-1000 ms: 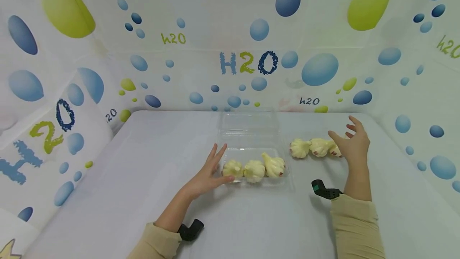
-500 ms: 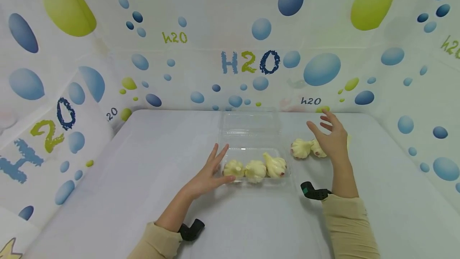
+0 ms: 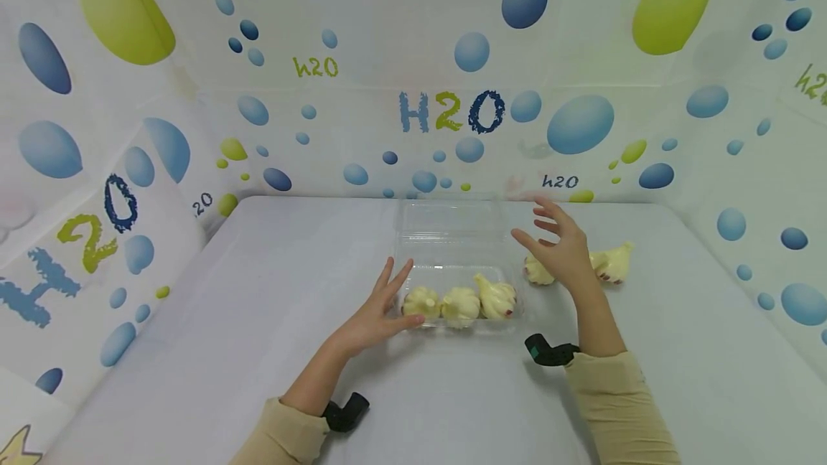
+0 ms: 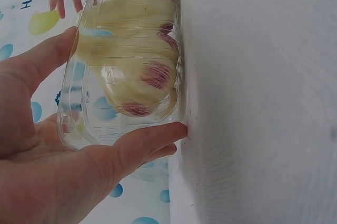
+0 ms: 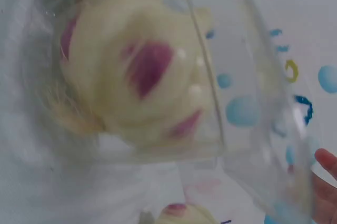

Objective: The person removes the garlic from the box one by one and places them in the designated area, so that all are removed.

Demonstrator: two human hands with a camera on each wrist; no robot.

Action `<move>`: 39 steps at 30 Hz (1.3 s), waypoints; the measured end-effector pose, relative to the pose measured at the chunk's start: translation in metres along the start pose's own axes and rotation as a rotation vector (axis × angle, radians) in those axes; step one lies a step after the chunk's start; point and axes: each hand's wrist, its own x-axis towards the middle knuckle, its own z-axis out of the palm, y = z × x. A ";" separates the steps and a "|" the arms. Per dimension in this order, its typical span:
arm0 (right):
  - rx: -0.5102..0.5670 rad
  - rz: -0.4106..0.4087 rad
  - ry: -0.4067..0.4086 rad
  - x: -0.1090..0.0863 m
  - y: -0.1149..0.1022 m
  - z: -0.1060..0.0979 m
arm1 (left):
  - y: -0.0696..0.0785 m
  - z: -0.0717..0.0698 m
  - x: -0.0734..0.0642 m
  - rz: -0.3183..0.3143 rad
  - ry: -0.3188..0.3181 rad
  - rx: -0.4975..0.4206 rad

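My left hand [image 3: 368, 318] is spread around the left front corner of a clear plastic clamshell box [image 3: 452, 275]. Its straight fingers touch the box's left side, and the thumb lies along the front rim. Three garlic bulbs [image 3: 461, 306] lie in a row inside; purple streaks show on them in the left wrist view [image 4: 155, 74]. My right hand [image 3: 562, 250] hangs in the air just right of the box, fingers apart and holding nothing. Behind it are more garlic bulbs [image 3: 612, 264] on the table, partly hidden by the hand.
The box's clear lid [image 3: 449, 221] lies folded back toward the wall. A white cover lies over the table [image 3: 271, 271]. Behind stands a wall sheet [image 3: 362, 106] printed with blue and green drops.
My right hand has moved left, from the far right garlic bulb to beside the box, uncovering that bulb. The left hand has stayed at the box corner.
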 end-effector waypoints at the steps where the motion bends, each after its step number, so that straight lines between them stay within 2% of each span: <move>1: 0.006 -0.004 -0.018 0.000 -0.002 0.002 | 0.000 0.000 0.000 0.000 0.000 0.001; 9: 0.073 -0.032 -0.176 -0.004 -0.016 0.021 | -0.002 0.000 0.001 -0.014 0.005 0.003; 18: 0.126 -0.101 -0.327 -0.008 -0.025 0.048 | -0.002 0.000 0.000 -0.013 -0.001 0.003; 32: 0.177 -0.184 -0.453 -0.014 -0.031 0.078 | -0.004 0.000 -0.001 -0.018 0.000 -0.008; 39: 0.179 -0.189 -0.511 -0.015 -0.038 0.087 | -0.002 -0.001 -0.002 -0.007 -0.003 0.006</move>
